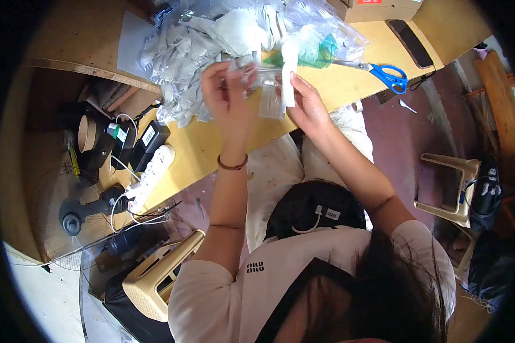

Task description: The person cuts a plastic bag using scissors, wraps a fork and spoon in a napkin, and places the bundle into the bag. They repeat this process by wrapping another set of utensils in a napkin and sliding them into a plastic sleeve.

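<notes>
In the head view, the left hand (226, 94) is pinching a small clear bag (269, 102) above the counter (212, 146). The right hand (310, 108) is gripping a white piece (289, 71) beside it. Keeping the bag stretched and steady seems best. Blue scissors (390, 76) are lying to the right.

Glossy clear plastic bag (267, 91), matt wooden table (212, 143), and scissors (377, 71) with smooth blue plastic handles.
</notes>
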Action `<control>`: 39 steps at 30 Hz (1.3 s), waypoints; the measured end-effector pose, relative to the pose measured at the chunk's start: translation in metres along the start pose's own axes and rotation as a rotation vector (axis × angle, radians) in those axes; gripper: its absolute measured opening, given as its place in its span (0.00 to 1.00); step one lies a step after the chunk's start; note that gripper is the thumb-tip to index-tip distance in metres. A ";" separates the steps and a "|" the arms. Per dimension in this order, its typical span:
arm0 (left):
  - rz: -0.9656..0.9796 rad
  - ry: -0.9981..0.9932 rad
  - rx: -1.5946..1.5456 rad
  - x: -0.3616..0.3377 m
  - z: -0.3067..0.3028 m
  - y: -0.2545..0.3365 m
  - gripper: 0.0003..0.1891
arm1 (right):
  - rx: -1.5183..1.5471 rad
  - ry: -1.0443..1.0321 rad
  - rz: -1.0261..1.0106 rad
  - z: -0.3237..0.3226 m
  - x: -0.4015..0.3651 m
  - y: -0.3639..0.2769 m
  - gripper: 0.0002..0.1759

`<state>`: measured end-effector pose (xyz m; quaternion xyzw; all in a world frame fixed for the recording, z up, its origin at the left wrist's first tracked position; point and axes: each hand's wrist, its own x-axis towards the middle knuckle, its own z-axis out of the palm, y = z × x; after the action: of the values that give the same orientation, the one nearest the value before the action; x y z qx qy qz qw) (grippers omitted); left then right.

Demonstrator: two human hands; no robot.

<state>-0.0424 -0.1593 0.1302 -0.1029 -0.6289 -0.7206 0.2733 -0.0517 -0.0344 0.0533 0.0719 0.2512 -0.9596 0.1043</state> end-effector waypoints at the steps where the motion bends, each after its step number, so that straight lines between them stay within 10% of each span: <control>1: 0.069 0.050 0.018 -0.001 -0.004 0.005 0.10 | -0.011 -0.011 -0.007 0.000 0.001 0.000 0.15; 6: 0.492 0.272 -0.029 -0.009 -0.023 0.021 0.18 | -0.026 -0.047 -0.014 -0.001 0.009 -0.002 0.15; 13: -0.240 -0.065 0.115 -0.039 -0.020 0.018 0.26 | -0.068 -0.175 0.077 0.004 -0.023 -0.020 0.13; 28: -0.153 -0.269 0.178 -0.065 0.002 -0.016 0.35 | -0.279 -0.123 0.098 -0.007 -0.055 -0.016 0.07; 39: -0.361 -0.270 0.089 -0.080 -0.009 -0.020 0.19 | -0.262 -0.135 0.135 -0.004 -0.055 -0.026 0.12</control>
<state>0.0151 -0.1458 0.0725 -0.0722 -0.6992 -0.7089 0.0574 -0.0044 -0.0016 0.0725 0.0098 0.3611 -0.9122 0.1936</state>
